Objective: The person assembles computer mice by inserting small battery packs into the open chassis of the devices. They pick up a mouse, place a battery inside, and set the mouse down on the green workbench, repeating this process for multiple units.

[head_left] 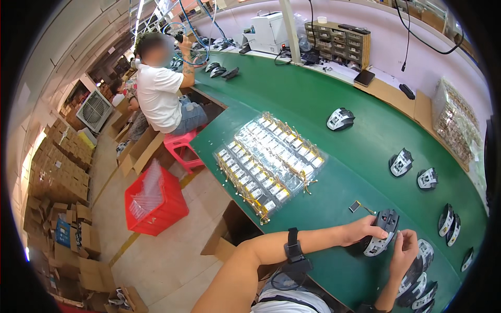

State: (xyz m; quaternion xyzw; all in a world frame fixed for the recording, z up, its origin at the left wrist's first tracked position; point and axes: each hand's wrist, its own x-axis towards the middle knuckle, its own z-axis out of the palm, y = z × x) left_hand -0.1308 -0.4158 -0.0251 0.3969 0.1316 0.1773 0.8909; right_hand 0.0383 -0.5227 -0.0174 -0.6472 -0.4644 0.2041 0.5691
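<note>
A black and white computer mouse body (386,225) is gripped in my left hand (364,229), thumb across its near side. My right hand (406,251) is at the mouse's right edge with thumb and fingertips pinched together. Whatever sits in that pinch is too small to make out. Just beyond my left hand lies a small flat battery pack (355,206), its thin wires running toward the mouse. Several more mouse bodies (417,287) crowd beside and below my right hand, partly covered by it.
A clear plastic tray (271,151) with rows of wired battery packs lies on the green bench (329,161). Other mouse bodies (401,163) are spread to the right. A person (162,94) sits on a pink stool at the far left, near a red crate (156,203).
</note>
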